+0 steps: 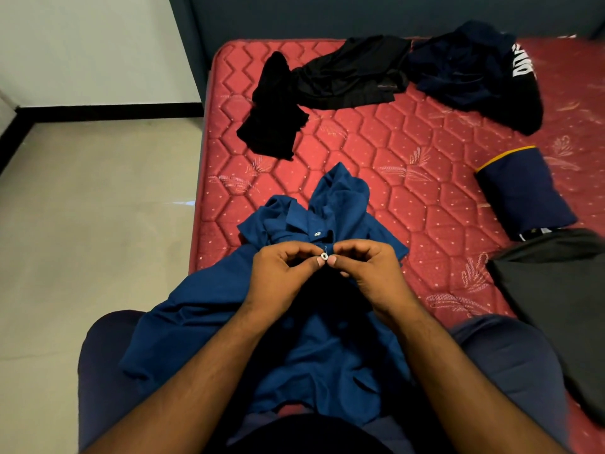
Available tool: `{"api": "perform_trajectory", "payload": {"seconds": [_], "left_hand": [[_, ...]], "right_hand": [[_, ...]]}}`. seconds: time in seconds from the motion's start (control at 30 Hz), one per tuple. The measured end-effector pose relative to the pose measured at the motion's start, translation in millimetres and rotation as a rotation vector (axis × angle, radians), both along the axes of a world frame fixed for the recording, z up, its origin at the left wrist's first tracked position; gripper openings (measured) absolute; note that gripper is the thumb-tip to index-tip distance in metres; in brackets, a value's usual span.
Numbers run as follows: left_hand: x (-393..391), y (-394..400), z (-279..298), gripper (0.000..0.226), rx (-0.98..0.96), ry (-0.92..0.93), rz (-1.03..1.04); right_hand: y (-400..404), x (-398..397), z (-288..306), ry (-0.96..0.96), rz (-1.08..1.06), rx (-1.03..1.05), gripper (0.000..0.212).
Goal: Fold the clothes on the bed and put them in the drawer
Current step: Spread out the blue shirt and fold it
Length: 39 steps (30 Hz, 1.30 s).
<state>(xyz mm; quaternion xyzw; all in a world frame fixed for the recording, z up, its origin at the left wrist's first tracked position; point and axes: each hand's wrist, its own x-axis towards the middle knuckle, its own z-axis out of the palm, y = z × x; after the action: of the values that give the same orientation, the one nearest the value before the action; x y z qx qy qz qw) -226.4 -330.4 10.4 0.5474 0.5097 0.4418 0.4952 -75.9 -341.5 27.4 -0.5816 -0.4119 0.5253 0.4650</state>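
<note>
Both hands, left hand and right hand, pinch the blue shirt's button near the mattress edge.

A plain blue shirt with a white button lies on a red hexagon-quilted mattress.

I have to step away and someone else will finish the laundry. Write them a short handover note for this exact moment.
Hands: left hand and right hand both pinch the placket of the blue polo shirt at its white button, apparently fastening it.
Things: the shirt lies across the lap and the mattress edge, unfolded. Three dark garments lie crumpled at the far side: black garment, black shorts, navy garment with white lettering.
Done: a folded navy piece with a yellow stripe sits on the right.
Left: fold the shirt and the crumpled garments, then put everything away; no drawer is in view.
</note>
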Motion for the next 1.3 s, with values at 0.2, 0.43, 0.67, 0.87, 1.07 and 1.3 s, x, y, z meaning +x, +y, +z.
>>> {"api": "perform_trajectory", "payload": {"seconds": [0.2, 0.43, 0.67, 0.87, 1.07, 1.3], "left_hand": [[2, -5, 4, 0.012, -0.046, -0.052, 0.001], [4, -2, 1, 0.012, -0.033, -0.029, 0.055], [7, -1, 0, 0.004, -0.045, -0.006, 0.091], [9, 2, 3, 0.011, -0.101, -0.032, 0.098], [9, 5, 5, 0.011, -0.213, -0.149, 0.11], [9, 4, 6, 0.011, -0.155, -0.088, 0.041]], "right_hand": [[0, -1, 0, 0.012, -0.037, -0.008, 0.021], [-3, -2, 1, 0.024, -0.055, -0.016, 0.02], [-2, -2, -1, 0.029, -0.06, -0.029, 0.02], [-4, -4, -3, 0.053, -0.087, -0.016, 0.02], [-5, -4, -6, 0.235, -0.089, -0.072, 0.025], [0, -1, -10, 0.179, -0.047, -0.058, 0.024]]}}
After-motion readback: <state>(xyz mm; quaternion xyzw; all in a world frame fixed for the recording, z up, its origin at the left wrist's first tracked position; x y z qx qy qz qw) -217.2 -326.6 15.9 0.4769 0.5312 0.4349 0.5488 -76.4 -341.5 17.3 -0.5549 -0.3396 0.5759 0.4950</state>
